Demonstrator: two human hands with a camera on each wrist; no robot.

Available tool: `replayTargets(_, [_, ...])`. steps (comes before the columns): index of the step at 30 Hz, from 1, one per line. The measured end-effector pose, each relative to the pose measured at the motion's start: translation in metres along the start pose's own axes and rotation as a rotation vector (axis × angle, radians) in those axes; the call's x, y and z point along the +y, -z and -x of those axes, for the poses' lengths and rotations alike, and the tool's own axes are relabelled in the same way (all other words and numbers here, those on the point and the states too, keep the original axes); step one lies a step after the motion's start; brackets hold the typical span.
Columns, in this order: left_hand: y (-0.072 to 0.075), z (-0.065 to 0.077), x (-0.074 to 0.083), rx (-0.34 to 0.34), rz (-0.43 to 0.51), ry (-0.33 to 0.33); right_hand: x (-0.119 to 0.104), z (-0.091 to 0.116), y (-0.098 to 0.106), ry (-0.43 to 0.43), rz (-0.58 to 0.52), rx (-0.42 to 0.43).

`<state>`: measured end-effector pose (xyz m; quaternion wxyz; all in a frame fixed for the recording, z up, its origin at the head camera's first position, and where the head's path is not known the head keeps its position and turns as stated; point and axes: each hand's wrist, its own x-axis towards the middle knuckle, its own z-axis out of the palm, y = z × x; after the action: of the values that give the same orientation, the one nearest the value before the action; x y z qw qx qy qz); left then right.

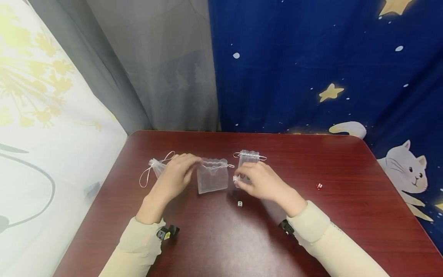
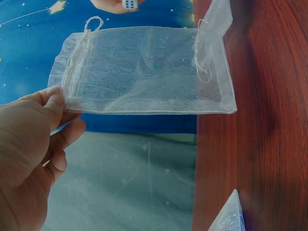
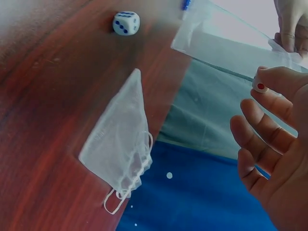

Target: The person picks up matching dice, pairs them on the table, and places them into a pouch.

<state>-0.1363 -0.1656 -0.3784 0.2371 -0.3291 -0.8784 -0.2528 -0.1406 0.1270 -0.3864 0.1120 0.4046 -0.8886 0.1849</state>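
My left hand (image 1: 178,171) pinches the top corner of a sheer white drawstring pouch (image 1: 212,180), thumb against fingers, as the left wrist view shows. The pouch hangs flat and see-through, its cord loop sticking out at the far side. Between thumb and index finger, my right hand (image 1: 259,179) holds a white die (image 3: 260,85), just right of that pouch; the other fingers are loosely bent. Another white die (image 1: 240,204) with blue dots lies on the table below the hands. Behind the right hand lies a second sheer pouch (image 1: 248,154), partly hidden by it.
A third pouch (image 1: 157,167), drawn together at its neck, lies at the left, partly behind my left hand. Red dice (image 1: 319,186) sit on the right of the dark red table (image 1: 214,238). Curtains (image 1: 277,77) hang behind the table's far edge.
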Motion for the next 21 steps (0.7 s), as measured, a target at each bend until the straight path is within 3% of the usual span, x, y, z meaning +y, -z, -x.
replayTargets(21, [0.001,-0.001,0.0,-0.016,-0.005,0.014,-0.003,-0.009,0.026,0.029,-0.062,0.076])
